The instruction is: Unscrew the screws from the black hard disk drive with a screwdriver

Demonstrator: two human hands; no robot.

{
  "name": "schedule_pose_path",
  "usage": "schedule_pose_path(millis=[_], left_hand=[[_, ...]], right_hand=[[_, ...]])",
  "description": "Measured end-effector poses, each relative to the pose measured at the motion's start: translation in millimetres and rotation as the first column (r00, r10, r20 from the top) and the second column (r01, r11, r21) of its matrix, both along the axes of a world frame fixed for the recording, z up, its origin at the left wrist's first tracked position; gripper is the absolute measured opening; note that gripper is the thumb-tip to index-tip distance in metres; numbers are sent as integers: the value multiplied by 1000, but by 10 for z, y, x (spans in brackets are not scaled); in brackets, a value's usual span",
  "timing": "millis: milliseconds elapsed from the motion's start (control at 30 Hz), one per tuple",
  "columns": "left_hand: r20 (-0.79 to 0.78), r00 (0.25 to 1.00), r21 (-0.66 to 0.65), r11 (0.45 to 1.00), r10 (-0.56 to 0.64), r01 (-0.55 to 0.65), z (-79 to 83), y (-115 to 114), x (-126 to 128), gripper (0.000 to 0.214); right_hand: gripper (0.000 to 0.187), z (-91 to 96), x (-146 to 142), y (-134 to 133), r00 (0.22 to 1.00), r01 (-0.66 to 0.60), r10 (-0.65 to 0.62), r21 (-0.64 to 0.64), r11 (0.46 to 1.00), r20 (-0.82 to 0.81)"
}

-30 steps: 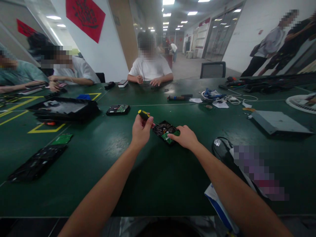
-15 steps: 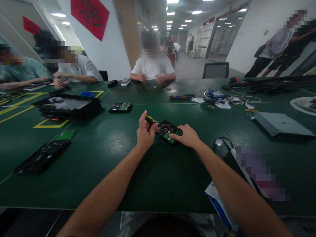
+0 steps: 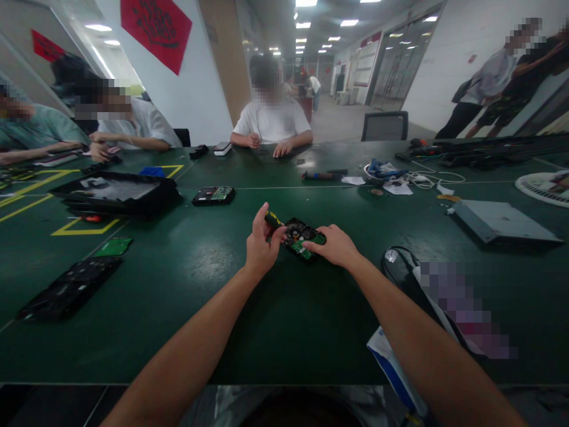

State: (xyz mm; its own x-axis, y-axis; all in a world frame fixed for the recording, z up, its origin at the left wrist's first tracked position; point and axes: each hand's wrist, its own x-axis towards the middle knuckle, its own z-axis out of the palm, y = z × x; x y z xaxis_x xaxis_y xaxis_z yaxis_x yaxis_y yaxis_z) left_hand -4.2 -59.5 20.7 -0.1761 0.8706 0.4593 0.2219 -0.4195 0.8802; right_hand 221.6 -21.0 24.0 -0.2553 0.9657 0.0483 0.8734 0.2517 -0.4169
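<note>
My left hand (image 3: pixel 263 242) is closed round a screwdriver (image 3: pixel 272 219) with a black and yellow handle. Its tip end points at the left part of a hard drive (image 3: pixel 299 237), where my fingers hide the contact. The drive lies on the green table with a black frame and a green circuit board (image 3: pixel 306 251) showing. From the right, my right hand (image 3: pixel 333 244) grips the drive's edge, thumb resting on the board.
Another hard drive (image 3: pixel 213 195) lies ahead to the left, near a black tray (image 3: pixel 115 193). At left are a loose green board (image 3: pixel 114 247) and a black casing (image 3: pixel 71 287). A grey metal box (image 3: pixel 504 222) sits right. A person (image 3: pixel 272 121) sits opposite.
My view has turned slightly, so the surroundings sit a little further left. Both hands keep their hold on the screwdriver and drive. The person opposite has lowered one hand to the table.
</note>
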Motion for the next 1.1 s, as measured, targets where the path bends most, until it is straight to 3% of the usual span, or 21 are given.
schedule_pose_path(millis=[133,333,533,667,767,900,1100], left_hand=[[-40,999,50,999,3,-1,-30,21,-24,77],[-226,974,145,989,9,25,-43,101,-81,69],[-509,861,122,989,-12,86,254,143,-193,61],[-572,820,125,989,3,83,450,140,-230,57],[-491,867,76,987,-88,144,545,157,-212,52],[-191,944,-35,963,-269,267,653,212,-157,43],[160,910,-136,905,-383,404,817,329,-35,32]], right_hand=[[73,-10,2,2,1000,1,-1,3,1000,-6],[71,-57,13,26,1000,-14,14,31,999,-12],[71,-32,8,16,1000,-7,7,9,1000,-17],[72,3,-3,9,1000,19,-19,-19,1000,-12],[72,4,-14,18,999,34,-34,-20,999,-1],[66,-42,-34,27,999,39,-39,-3,999,-22],[58,-79,-61,25,996,39,-35,45,998,-85]])
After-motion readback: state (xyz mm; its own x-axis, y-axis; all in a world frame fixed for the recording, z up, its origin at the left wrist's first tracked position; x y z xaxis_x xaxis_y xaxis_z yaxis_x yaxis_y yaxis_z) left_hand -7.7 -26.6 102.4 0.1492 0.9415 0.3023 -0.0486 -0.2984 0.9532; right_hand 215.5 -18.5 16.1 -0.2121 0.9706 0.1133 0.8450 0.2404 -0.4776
